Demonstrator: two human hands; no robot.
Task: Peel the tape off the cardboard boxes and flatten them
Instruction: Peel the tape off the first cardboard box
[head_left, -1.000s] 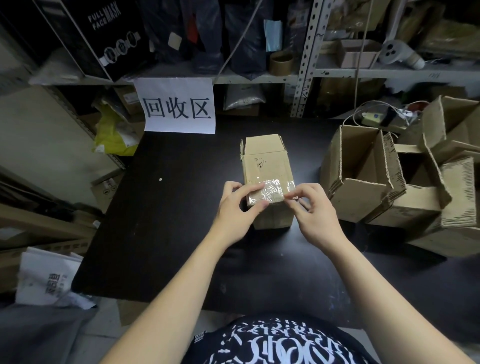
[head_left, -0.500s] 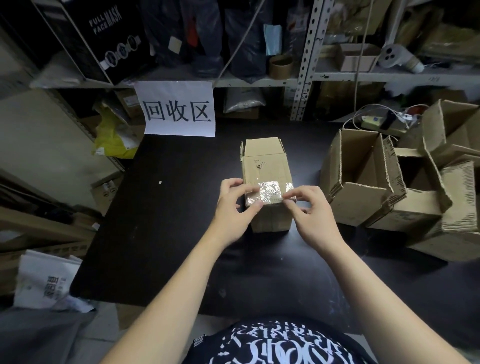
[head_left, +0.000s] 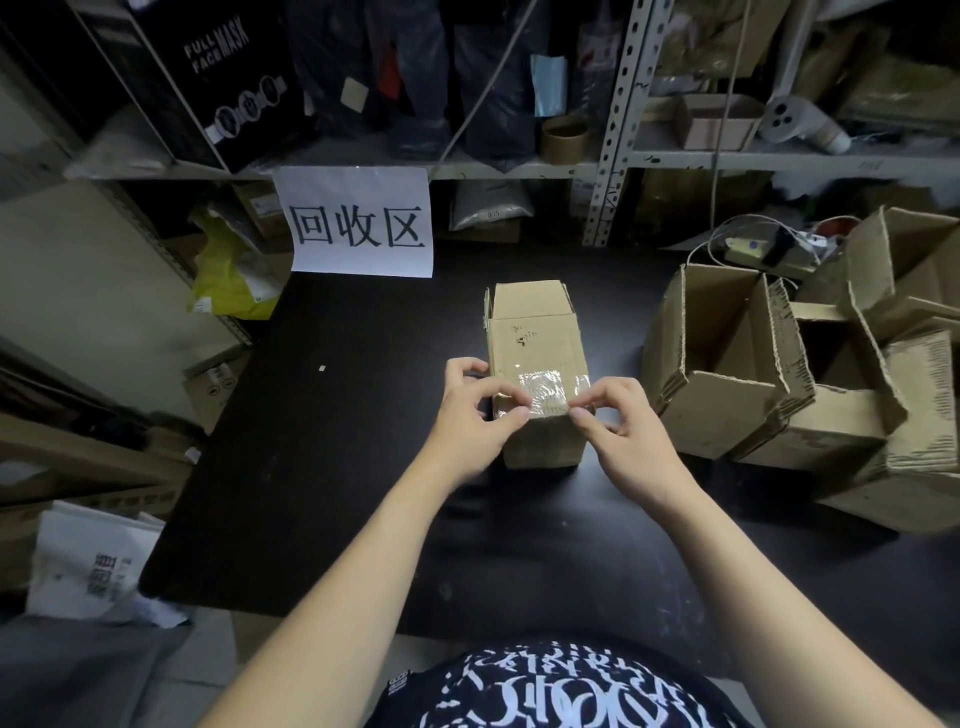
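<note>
I see a wide, matte black counter (head_left: 322, 467) filling the middle of the view. Behind it stands perforated grey metal shelving (head_left: 613, 130), crowded with bags and cartons. On the right side of the counter is a cluster of opened boxes (head_left: 727, 410) in brown corrugated cardboard, with their flaps up and ragged fluted edges showing. A white paper sign (head_left: 361, 221) with three large black characters hangs from the shelf edge at the back left.

At the centre of the counter stands a small box (head_left: 535, 338), a tall plain cardboard oblong with faint scribbles on its upper face and a flap raised at the far end. Both bare forearms reach forward from the bottom of the view and meet at the near end of this box.

The left hand (head_left: 470, 415) wraps the near left corner. Its fingers are curled against the side and its thumb lies on the near top edge, a close grip on the cardboard. The right hand (head_left: 628, 436) is arched, its thumb and forefinger drawn into a narrow grip at the right end of the tape (head_left: 553, 392).

The tape is a glossy, wrinkled clear strip across the near top face. Glare on it is strong, so I cannot tell whether its edge has lifted.
</note>
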